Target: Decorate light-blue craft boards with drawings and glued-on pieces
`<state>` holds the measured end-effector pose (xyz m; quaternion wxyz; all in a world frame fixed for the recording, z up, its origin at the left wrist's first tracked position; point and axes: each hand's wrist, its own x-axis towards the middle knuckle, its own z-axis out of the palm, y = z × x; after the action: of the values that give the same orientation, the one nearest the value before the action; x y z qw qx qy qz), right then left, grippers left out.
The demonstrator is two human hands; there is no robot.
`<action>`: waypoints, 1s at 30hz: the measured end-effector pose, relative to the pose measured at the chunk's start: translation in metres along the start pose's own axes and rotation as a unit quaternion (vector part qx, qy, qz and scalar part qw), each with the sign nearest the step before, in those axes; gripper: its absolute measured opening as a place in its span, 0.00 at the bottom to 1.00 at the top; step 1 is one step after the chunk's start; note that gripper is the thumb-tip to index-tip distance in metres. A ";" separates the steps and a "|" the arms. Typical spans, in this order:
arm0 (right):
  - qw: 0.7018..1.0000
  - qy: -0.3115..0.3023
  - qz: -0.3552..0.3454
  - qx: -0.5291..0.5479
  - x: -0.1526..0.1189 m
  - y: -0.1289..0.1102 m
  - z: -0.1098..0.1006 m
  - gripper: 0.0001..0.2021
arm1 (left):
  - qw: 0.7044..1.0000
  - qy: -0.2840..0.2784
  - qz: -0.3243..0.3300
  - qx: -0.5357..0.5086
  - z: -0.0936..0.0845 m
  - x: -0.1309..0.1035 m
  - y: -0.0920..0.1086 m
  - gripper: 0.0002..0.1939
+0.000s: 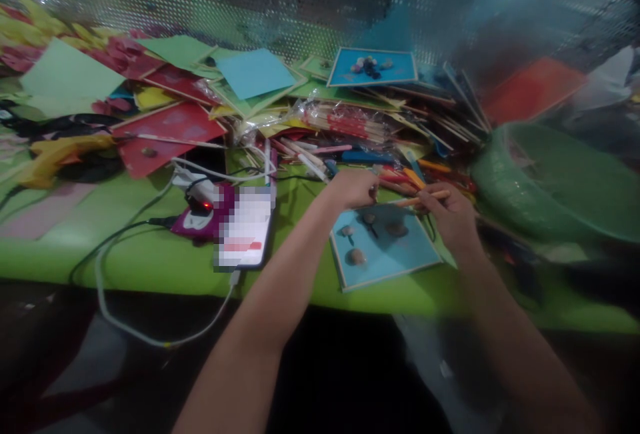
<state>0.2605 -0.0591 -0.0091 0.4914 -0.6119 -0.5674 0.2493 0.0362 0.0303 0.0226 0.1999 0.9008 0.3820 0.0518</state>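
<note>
My right hand (445,211) is closed around a slim orange pen (413,201), whose tip points left above the far edge of a blue card (385,264). Pale strips frame this card, and several brownish pebbles (356,257) lie on it with dark marks beside some. Beyond the card's far left corner is my left hand (356,187), its fingers curled together. Blur hides what they hold, if anything. Loose pens and markers (400,181) lie just past both hands.
A phone (247,227) on a white cable leans by a purple power strip (200,217). To the right sits a green basin (560,181). Behind are a framed blue card with stones (373,67), red paper (170,134) and bundled sticks (345,124). A yellow glue gun (65,154) lies left.
</note>
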 end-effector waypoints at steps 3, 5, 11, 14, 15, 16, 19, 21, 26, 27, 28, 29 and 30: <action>1.000 -0.004 0.005 0.001 0.000 -0.001 0.002 0.17 | 1.000 -0.004 0.002 0.000 0.000 0.000 0.000 0.11; 1.000 -0.008 0.009 0.005 -0.001 0.000 0.003 0.17 | 1.000 -0.008 0.001 0.003 -0.001 0.001 0.000 0.12; 1.000 -0.014 0.004 0.017 -0.001 0.001 0.002 0.19 | 1.000 -0.009 0.000 0.010 -0.001 0.000 0.001 0.11; 1.000 -0.018 0.005 0.011 -0.001 0.001 0.002 0.18 | 1.000 -0.007 0.000 0.011 -0.001 0.000 0.001 0.12; 1.000 -0.018 0.005 0.010 -0.001 0.001 0.002 0.18 | 1.000 -0.008 0.000 0.012 -0.001 0.000 0.001 0.12; 1.000 -0.017 0.004 0.010 -0.001 0.001 0.002 0.18 | 1.000 -0.010 0.000 0.014 -0.001 0.000 0.001 0.12; 1.000 -0.013 0.001 0.008 -0.001 0.001 0.001 0.18 | 1.000 -0.009 0.001 0.012 0.000 0.000 0.000 0.12; 1.000 -0.013 0.002 0.013 -0.001 0.001 0.001 0.18 | 1.000 -0.005 0.000 0.011 0.000 0.000 0.000 0.12; 1.000 -0.019 0.004 0.014 0.000 0.002 0.000 0.18 | 1.000 -0.007 0.002 0.013 0.001 0.000 -0.001 0.11; 1.000 -0.020 0.004 0.013 -0.001 0.002 0.000 0.17 | 1.000 -0.008 0.001 0.012 0.000 0.000 0.000 0.12; 1.000 -0.021 0.004 0.013 -0.001 0.002 -0.001 0.17 | 1.000 -0.008 0.001 0.011 0.000 0.000 0.000 0.12; 1.000 -0.023 0.006 0.011 -0.001 0.003 -0.001 0.16 | 1.000 -0.008 0.001 0.010 0.000 0.000 0.000 0.12; 1.000 -0.023 0.008 0.009 -0.001 0.003 -0.001 0.15 | 1.000 -0.009 0.002 0.010 -0.001 0.000 0.000 0.12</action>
<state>0.2625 -0.0599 -0.0110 0.4812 -0.6064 -0.5715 0.2723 0.0359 0.0304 0.0231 0.1942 0.9040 0.3787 0.0403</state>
